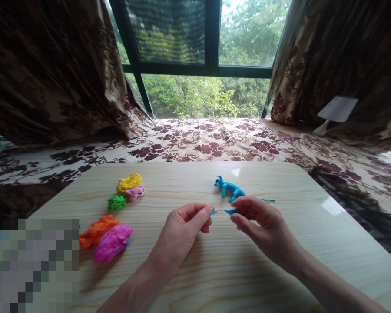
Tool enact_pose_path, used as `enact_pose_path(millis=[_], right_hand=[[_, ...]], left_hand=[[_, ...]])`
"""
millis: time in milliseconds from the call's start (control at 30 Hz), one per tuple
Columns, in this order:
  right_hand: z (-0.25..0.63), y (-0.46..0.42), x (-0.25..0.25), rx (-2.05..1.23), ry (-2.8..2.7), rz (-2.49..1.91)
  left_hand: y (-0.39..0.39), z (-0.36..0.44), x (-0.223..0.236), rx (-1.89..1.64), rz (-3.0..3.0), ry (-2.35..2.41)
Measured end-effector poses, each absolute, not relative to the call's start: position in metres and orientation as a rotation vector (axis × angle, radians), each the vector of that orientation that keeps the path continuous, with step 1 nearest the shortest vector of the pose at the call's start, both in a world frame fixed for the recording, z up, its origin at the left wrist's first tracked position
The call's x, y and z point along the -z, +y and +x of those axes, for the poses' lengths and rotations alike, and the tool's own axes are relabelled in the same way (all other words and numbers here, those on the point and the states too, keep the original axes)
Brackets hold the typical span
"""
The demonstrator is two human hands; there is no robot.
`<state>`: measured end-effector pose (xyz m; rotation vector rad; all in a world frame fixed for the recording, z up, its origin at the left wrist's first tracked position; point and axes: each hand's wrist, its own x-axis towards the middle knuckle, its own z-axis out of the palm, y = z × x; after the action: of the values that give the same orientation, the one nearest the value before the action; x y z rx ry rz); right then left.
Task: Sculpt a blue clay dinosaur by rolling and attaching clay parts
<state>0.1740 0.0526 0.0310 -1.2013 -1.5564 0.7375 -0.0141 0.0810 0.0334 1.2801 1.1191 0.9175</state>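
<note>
Pinching a tiny blue clay scrap (214,213), the left hand (185,221) faces the right hand (267,221), which pinches a pointy blue clay piece (230,212) pretty much sideways, tip leftward. Blue clay animal (230,188) lies just beyond, nearer the right.

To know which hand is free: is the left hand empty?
No, the left hand pinches a small blue piece between thumb and fingers.

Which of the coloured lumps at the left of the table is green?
The small green lump, beyond the orange lump and bright pink lump, nearer the person than the yellow lump. Only it is green.
</note>
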Motion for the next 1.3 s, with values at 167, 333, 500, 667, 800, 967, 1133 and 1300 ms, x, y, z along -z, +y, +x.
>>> enact_pose_path(millis=[167, 333, 500, 667, 800, 967, 1133, 1300], right_hand=[[0.17, 0.048, -0.03, -0.767, -1.712, -1.165], [0.17, 0.051, -0.027, -0.692, -1.754, -1.126], [0.173, 0.053, -0.029, -0.66, -1.837, -1.178], [0.17, 0.051, -0.033, -0.584, -1.787, -1.149], [0.165, 0.05, -0.034, -0.492, -1.715, -1.085], [0.163, 0.051, -0.036, -0.496, -1.74, -1.068], [0.163, 0.055, -0.036, -0.491, -1.761, -1.028], [0.165, 0.055, -0.035, -0.472, -1.718, -1.041]], left_hand=[[0.078, -0.012, -0.032, -0.845, 1.505, 1.215], [0.077, -0.013, -0.024, -0.828, 2.109, 1.301], [0.076, -0.015, -0.023, -0.706, 2.292, 1.332], [0.076, -0.012, -0.034, -1.004, 1.921, 1.234], [0.072, -0.005, -0.047, -0.898, 1.394, 1.097], [0.067, 0.005, -0.049, -0.851, 1.062, 0.912], [0.071, 0.011, -0.04, -0.857, 0.7, 0.727], [0.072, 0.016, -0.04, -0.874, 0.591, 0.664]])
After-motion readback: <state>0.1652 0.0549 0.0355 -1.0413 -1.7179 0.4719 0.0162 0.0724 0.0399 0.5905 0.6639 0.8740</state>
